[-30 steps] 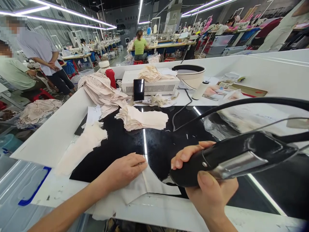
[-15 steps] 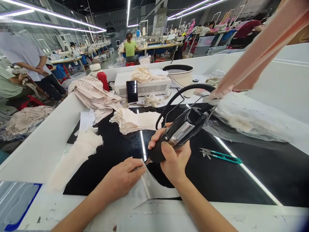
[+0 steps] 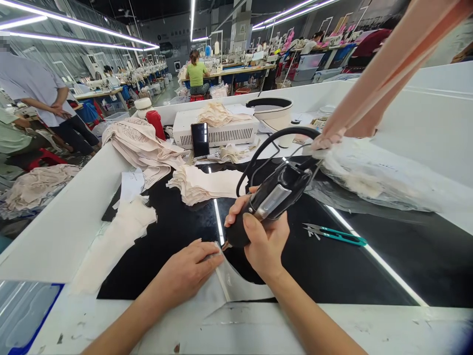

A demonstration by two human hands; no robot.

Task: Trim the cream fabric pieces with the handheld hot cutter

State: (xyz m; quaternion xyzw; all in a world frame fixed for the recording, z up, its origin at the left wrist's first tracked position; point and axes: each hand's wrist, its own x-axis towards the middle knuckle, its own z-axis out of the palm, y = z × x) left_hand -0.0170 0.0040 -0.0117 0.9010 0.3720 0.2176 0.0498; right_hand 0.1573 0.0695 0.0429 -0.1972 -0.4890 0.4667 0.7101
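My right hand [image 3: 264, 236] is wrapped round a black and silver corded handheld power tool [image 3: 271, 199]. The tool leans, with its rounded black end low on the left and a small tip by my left fingertips. My left hand [image 3: 192, 268] rests low over a thin pale translucent sheet [image 3: 236, 286]. Its fingers are together and closed on the edge of that sheet, right beside the tool's tip. Below the hands is a glossy black board [image 3: 162, 256]. A pink fabric strip [image 3: 380, 74] is tied to the tool's cord end and runs up to the right.
Green thread snips [image 3: 336, 235] lie to the right. Stacked cream fabric pieces [image 3: 207, 183], a loose cream piece [image 3: 114, 246] and a fabric heap [image 3: 136, 140] lie left and ahead. Behind stand a phone [image 3: 200, 140], a vented white box [image 3: 218, 133] and a plastic bag [image 3: 377, 172]. People work beyond.
The whole view has shifted slightly. Both hands keep about the same place over the sheet, with the tool still in my right hand.
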